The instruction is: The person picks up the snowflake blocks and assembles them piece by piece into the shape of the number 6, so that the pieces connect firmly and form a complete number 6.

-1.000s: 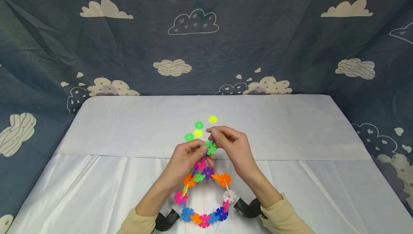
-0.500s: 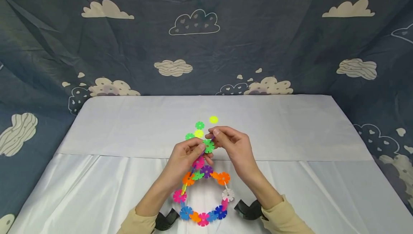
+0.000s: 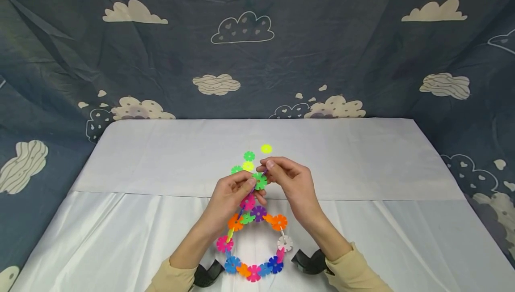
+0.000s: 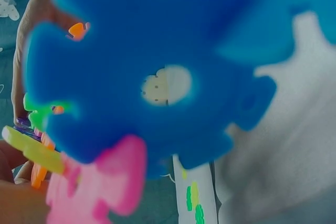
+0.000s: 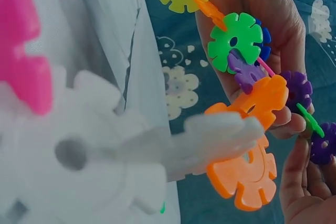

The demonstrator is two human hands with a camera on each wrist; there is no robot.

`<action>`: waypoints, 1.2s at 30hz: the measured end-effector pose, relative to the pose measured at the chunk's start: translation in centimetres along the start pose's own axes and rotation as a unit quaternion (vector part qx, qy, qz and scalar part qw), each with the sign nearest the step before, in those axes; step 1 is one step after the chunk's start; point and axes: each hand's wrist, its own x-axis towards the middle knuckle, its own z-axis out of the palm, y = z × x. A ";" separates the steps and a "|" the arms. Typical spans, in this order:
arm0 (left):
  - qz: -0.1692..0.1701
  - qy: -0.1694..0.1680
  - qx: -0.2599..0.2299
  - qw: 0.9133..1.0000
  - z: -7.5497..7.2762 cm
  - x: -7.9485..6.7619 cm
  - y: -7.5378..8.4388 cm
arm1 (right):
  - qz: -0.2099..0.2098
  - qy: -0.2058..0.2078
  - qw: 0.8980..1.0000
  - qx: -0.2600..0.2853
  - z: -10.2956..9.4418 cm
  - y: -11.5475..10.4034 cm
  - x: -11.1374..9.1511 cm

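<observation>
A ring of linked flower-shaped plastic discs, with a pink disc [image 3: 253,273] at its bottom, hangs in front of me. From its top a short tail runs up through a pink disc [image 3: 247,201] to my hands. My left hand [image 3: 232,196] pinches the tail at a purple disc [image 5: 296,90], just beside a green disc [image 3: 259,181]. My right hand [image 3: 290,184] pinches another purple disc [image 5: 324,142] at the green disc's other side, mostly hidden by its fingers. A large blurred blue disc [image 4: 121,40] blocks most of the left wrist view.
Loose green discs [image 3: 249,156] and yellow discs [image 3: 266,149] lie on the white-covered table [image 3: 120,162] beyond my hands. Black curved straps [image 3: 309,260] show by both wrists. A dark cloth [image 3: 181,59] with clouds hangs behind the table.
The green disc and the tail have shifted slightly left and up between my hands. Both hands keep their pinch, and the ring below has barely moved.
</observation>
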 end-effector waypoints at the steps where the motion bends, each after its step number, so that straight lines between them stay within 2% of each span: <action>1: 0.000 -0.001 -0.002 1.000 0.0 0.0 0.0 | -0.004 0.000 1.000 0.000 0.0 0.0 0.0; 5: 0.007 0.003 -0.007 1.000 -0.1 0.1 -0.1 | -0.017 0.003 1.000 -0.001 -0.3 0.1 0.1; 9: 0.016 0.012 -0.013 1.000 -0.1 0.1 -0.1 | -0.010 -0.001 1.000 0.007 -0.3 0.3 0.2; 15: 0.035 0.037 -0.017 0.999 -0.1 0.1 -0.1 | -0.013 0.004 1.000 0.014 -0.2 0.5 0.2; 23: 0.046 0.059 -0.016 0.997 -0.1 0.2 -0.1 | -0.014 -0.009 1.000 0.011 0.2 0.8 0.0; 29: 0.040 0.074 -0.021 0.996 -0.4 0.3 -0.1 | 0.014 -0.011 0.998 0.052 0.6 0.9 -0.3; 36: 0.029 0.062 -0.019 0.998 -0.6 0.3 0.0 | 0.018 -0.019 0.997 0.072 0.5 0.8 -0.3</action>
